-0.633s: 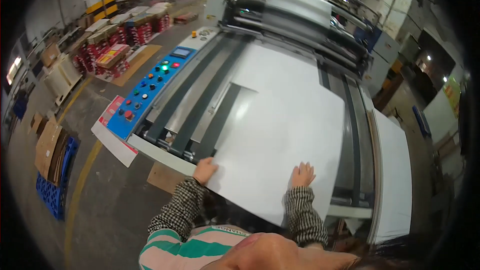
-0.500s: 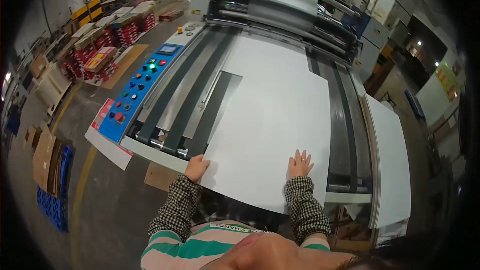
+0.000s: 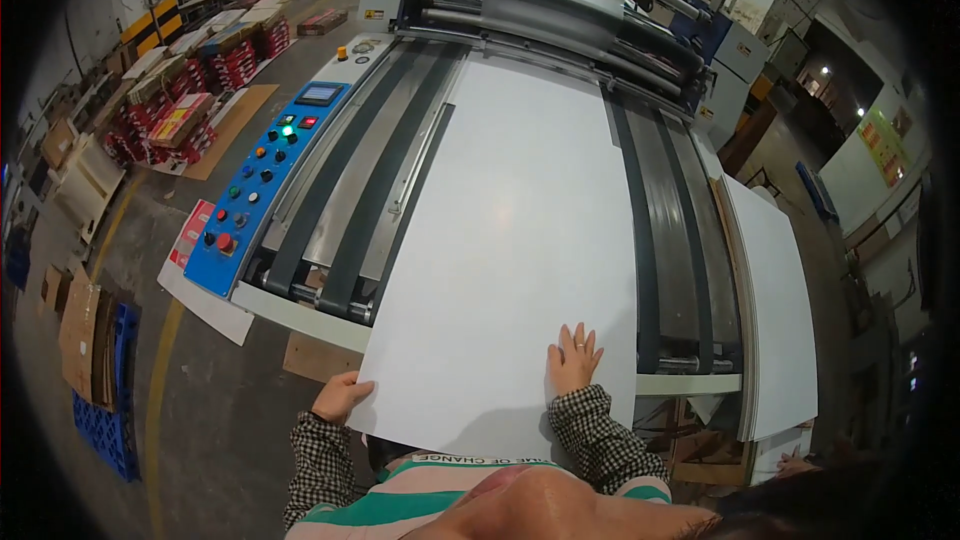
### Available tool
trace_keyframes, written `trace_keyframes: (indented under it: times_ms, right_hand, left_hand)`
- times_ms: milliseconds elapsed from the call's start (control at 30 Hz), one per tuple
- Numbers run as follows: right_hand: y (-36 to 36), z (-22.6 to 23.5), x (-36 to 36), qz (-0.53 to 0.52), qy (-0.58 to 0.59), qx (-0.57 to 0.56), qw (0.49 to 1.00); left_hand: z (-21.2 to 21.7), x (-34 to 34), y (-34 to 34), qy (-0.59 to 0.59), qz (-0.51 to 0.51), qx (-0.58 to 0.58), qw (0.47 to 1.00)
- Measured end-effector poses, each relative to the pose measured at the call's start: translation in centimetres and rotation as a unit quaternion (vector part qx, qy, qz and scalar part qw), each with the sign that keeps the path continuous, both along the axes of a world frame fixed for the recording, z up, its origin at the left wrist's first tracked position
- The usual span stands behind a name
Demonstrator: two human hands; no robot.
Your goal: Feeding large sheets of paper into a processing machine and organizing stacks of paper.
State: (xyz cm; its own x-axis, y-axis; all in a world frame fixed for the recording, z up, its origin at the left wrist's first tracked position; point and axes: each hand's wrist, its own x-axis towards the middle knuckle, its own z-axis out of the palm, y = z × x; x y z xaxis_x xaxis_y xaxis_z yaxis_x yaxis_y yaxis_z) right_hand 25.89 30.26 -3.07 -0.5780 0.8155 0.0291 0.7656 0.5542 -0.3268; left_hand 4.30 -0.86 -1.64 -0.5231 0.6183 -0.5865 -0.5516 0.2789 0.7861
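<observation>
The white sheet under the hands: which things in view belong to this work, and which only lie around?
Belonging to the work:
- large white sheet
- left hand gripping its near left edge
- right hand flat on top
- feed table with belts
- blue control panel

Only lying around:
- white sheet stack at right
- red printed stacks on the floor
- cardboard pieces

White sheet (image 3: 520, 240) farther up the belts (image 3: 330, 200)

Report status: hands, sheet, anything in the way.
Left hand grips sheet corner; right hand flat on top. Sheet on belts. Path to rollers unblocked.
</observation>
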Motion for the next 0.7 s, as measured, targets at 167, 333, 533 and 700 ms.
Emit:
trace_keyframes:
  times_ms: [167,333,533,700]
  right_hand:
    - [2.4,0.0,-2.6,0.027,-0.022,0.002,0.999]
    - [5.2,-0.3,-5.6,0.048,-0.044,-0.004,0.998]
    - [8.3,0.3,-9.5,0.034,-0.059,0.006,0.998]
    - [14.1,0.0,-8.5,0.068,0.041,-0.032,0.996]
  left_hand:
    - [1.1,-2.3,2.0,0.008,0.011,-0.003,1.0]
    - [1.8,-5.3,4.5,0.038,-0.008,-0.035,0.999]
    - [2.7,-9.4,5.7,0.128,0.007,-0.092,0.987]
    - [3.7,-9.3,10.8,0.287,0.181,0.011,0.941]
